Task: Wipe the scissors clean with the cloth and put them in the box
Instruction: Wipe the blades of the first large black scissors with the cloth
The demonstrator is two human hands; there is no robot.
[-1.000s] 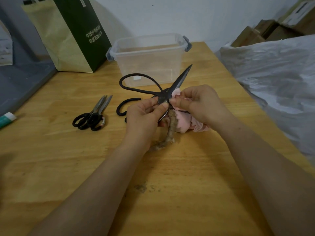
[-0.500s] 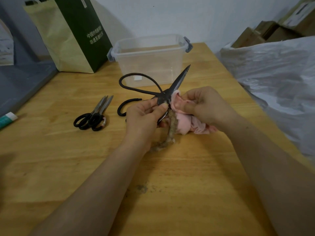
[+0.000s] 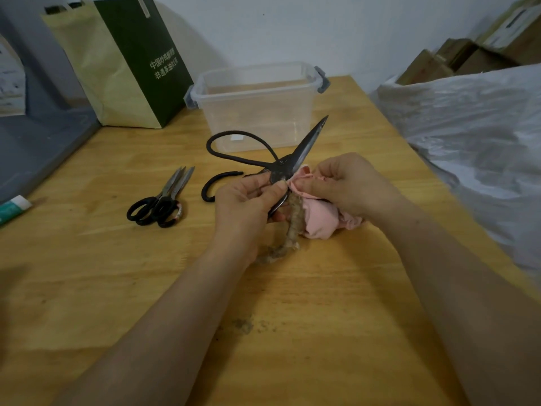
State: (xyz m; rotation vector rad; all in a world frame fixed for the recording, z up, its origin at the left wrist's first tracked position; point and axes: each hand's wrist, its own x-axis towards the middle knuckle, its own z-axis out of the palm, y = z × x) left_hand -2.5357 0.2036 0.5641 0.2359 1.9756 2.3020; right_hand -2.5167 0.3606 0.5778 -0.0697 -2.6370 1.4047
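meanwhile, cloth [image 3: 320, 221] against scissors [image 3: 295, 158]

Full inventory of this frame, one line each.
big scissors: 1, black, held open, centre
cloth: 1, pink, beside the pivot
box: 1, clear, behind scissors
small scissors: 2 it seems, black handles, table left
paper bag: 1, green and tan, back left
tube: 1, white-green, left edge
cartons: several, brown, back right
plastic sheet: 1, white, right
table: 1, wood
left hand: grips big scissors at pivot
right hand: pinches cloth
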